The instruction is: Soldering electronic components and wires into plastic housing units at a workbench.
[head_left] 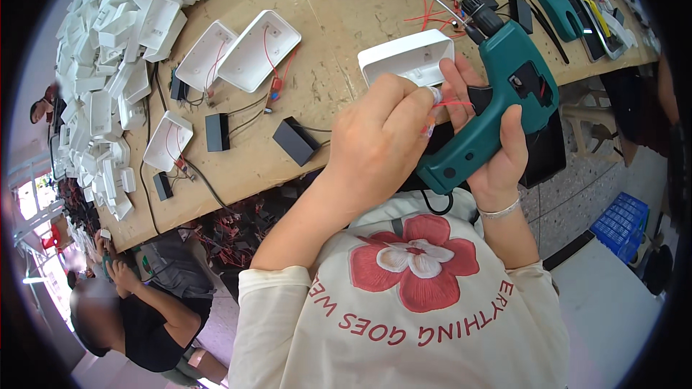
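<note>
My right hand (497,162) is wrapped round the handle of a green pistol-shaped soldering gun (484,121). The gun's black nose and thin metal tube point to the far side of the table. Close on its left, my left hand (382,137) is closed, pinching a small part with a red wire (455,103); the fingers hide most of it. Just beyond both hands stands an open white plastic case (407,57), and the right fingertips are close to its near edge. Left of my left hand lies a black rectangular block (295,140) with dark leads.
Open white cases (259,50) with red wires and small boards lie at left, near another black block (217,132). A heap of white cases (108,79) fills the far left. Tweezers (549,29) lie at right. A co-worker (144,317) sits at lower left.
</note>
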### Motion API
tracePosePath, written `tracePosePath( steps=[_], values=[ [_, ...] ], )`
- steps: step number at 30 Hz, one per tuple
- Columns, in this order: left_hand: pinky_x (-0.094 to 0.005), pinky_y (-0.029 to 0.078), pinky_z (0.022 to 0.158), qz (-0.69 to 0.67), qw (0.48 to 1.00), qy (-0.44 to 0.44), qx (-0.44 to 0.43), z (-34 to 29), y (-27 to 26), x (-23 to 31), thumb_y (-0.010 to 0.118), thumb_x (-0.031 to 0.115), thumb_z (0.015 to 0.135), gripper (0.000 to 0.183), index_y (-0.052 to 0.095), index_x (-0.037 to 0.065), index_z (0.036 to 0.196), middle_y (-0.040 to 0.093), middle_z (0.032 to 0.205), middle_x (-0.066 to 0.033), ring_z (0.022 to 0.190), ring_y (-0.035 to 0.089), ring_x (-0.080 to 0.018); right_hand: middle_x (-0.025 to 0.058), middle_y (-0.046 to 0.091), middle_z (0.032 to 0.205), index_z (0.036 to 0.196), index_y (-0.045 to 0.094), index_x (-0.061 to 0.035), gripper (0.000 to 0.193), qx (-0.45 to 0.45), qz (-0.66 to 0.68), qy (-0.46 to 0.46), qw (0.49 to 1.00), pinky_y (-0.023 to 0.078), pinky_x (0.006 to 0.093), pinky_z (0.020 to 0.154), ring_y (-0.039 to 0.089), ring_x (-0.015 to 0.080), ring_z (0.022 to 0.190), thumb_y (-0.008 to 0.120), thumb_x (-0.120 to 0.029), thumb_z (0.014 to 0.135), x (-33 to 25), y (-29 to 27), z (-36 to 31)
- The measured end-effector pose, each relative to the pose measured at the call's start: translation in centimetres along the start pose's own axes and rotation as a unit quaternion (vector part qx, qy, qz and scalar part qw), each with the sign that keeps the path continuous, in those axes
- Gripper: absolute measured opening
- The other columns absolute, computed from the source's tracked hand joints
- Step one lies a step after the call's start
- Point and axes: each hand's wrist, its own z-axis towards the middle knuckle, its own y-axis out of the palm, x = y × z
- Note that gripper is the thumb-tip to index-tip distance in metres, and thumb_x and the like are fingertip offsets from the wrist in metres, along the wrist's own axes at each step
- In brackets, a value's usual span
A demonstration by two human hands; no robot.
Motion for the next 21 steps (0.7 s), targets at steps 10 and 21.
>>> tracePosePath(
  steps=[10,21],
  values=[
    [-0.0329,0.041,0.055,0.155,0.986,0.059,0.005,0.2,0.6,-0.3,0.059,0.006,0.067,0.020,0.057,0.004,0.087,0.052,0.079,-0.0069,0.066,0.054,-0.0225,0.0219,0.026,0.140,0.139,0.019,-0.0060,0.075,-0.004,-0.014,0.014,1.000,0.027,0.0385,0.107,0.027,0.0331,0.130,0.053,-0.046,0.085,-0.1,-0.5,0.4],
    [-0.0345,0.041,0.061,0.063,0.997,-0.026,0.045,0.1,1.7,-0.2,0.064,0.002,0.063,0.025,0.056,0.002,0.087,0.052,0.089,-0.0105,0.073,0.055,-0.0270,0.0214,0.029,0.138,0.138,0.022,-0.0059,0.075,-0.015,-0.030,0.006,0.999,0.027,0.0404,0.107,0.030,0.0333,0.129,0.053,-0.048,0.084,-0.1,-0.9,0.7]
  ],
)
